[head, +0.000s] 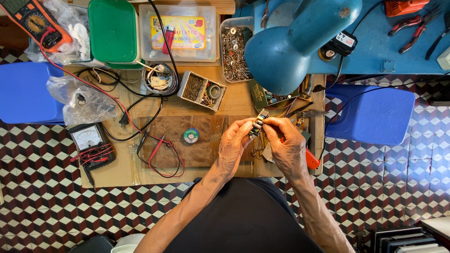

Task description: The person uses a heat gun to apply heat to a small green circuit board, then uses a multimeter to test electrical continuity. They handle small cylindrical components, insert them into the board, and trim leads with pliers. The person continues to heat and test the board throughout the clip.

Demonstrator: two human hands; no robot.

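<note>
A low wooden table (pixel 117 178) fills the middle of the frame over a checkered floor, with blue stools at the left and right edges. A big blue lamp (pixel 286 47) hangs over the upper centre, its shade close above the work. Along the top sit a green-lidded box (pixel 112 30), a clear box (pixel 180 33) and a tub of screws (pixel 234 47). An orange meter (pixel 35 23) is at upper left; a black analog meter (pixel 89 140) sits at left with red and black leads (pixel 159 154) trailing across a brown board (pixel 187 154). A solder spool (pixel 191 136) lies on that board.

Right of centre, both hands meet on a small circuit board (pixel 258 124), held up just above the table. The left hand (pixel 234 145) pinches its lower end with curled fingers; the right hand (pixel 288 145) grips the upper end with thumb and fingertips, closed on it. It looks like an inspecting or part-fitting step. The next move likely calls for fine fingertip control and good light. The lamp shade and the clutter of tools under the hands crowd the space; a red-handled tool (pixel 311 159) lies just beneath the right hand.
</note>
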